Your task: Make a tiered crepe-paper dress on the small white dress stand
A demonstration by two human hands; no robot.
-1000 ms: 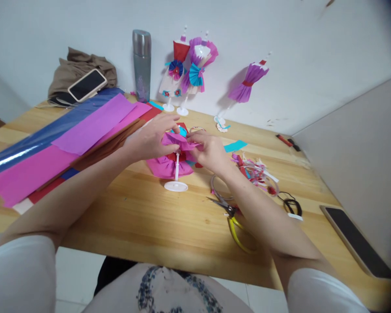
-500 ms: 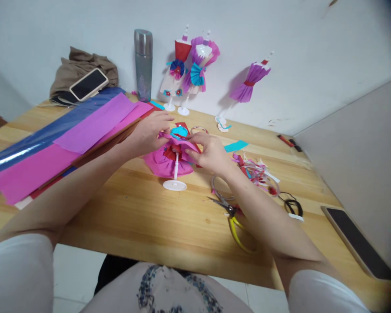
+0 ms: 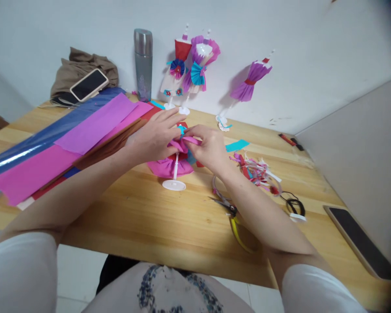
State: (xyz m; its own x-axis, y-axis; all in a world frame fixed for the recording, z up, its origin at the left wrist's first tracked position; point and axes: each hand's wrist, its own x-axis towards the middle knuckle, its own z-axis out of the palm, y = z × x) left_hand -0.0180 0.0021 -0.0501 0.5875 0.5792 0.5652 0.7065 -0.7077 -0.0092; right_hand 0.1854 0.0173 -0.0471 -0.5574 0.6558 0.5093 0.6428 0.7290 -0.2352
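Note:
A small dress-form figure with a white stand (image 3: 174,185) lies tipped towards me, its base nearest me. It is dressed in a bright pink crepe paper skirt (image 3: 169,168) with red paper underneath and a bit of turquoise above. From the left, my left hand (image 3: 153,135) has its fingers closed on gathered pink paper, the fingertips partly hidden. My right hand (image 3: 209,145) pinches a fold of the same pink crepe paper between thumb and fingers, close beside the left. Most of the figure's upper part is covered by my hands.
Yellow-handled scissors (image 3: 233,213) lie by my right forearm, near paper scraps (image 3: 256,171) and a phone (image 3: 358,239). Crepe paper sheets (image 3: 97,126) lie left. Along the wall stand a flask (image 3: 144,65) and dressed figures, one in purple (image 3: 251,82).
Both hands have drawn closer together over the figure. The pink paper that was spread between them is now bunched, and my left hand has moved slightly right.

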